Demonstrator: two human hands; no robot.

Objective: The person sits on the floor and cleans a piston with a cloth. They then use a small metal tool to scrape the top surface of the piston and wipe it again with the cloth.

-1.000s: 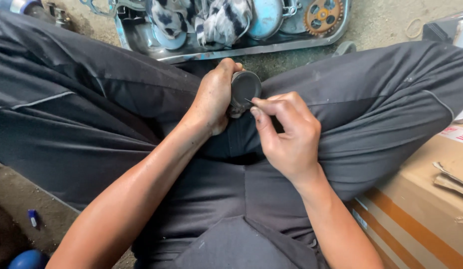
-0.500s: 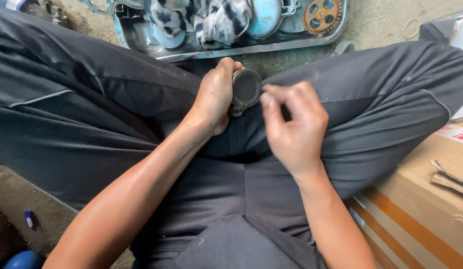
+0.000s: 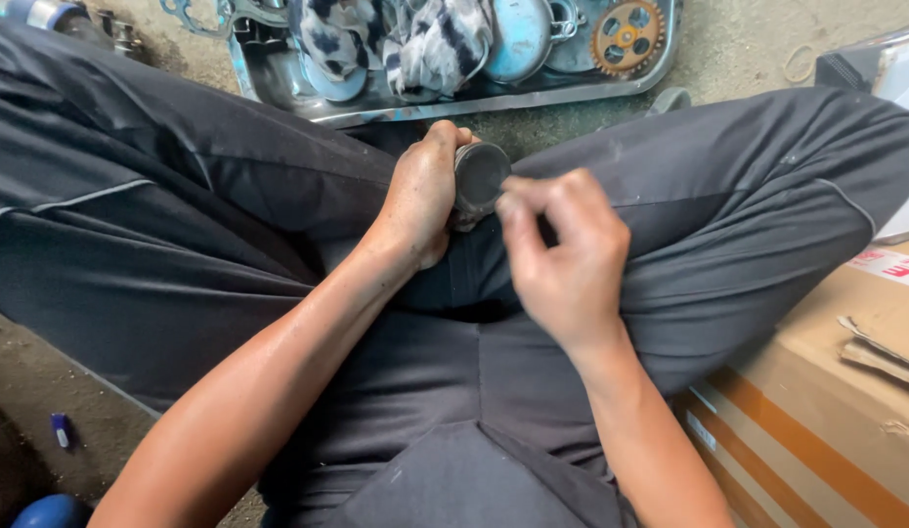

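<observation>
We held a dark, round metal part (image 3: 477,178) in our left hand (image 3: 420,200), fingers curled shut around its side, its flat face turned toward us above our lap. Our right hand (image 3: 567,259) was pinched closed just beside that face, fingertips (image 3: 508,203) touching or nearly touching it; whether they gripped a small tool, we could not tell. Beyond our knees, a metal tray (image 3: 454,98) on the floor carried a striped rag (image 3: 415,39) and an orange gear (image 3: 626,37). A cardboard box (image 3: 826,411) lay by our right leg.
</observation>
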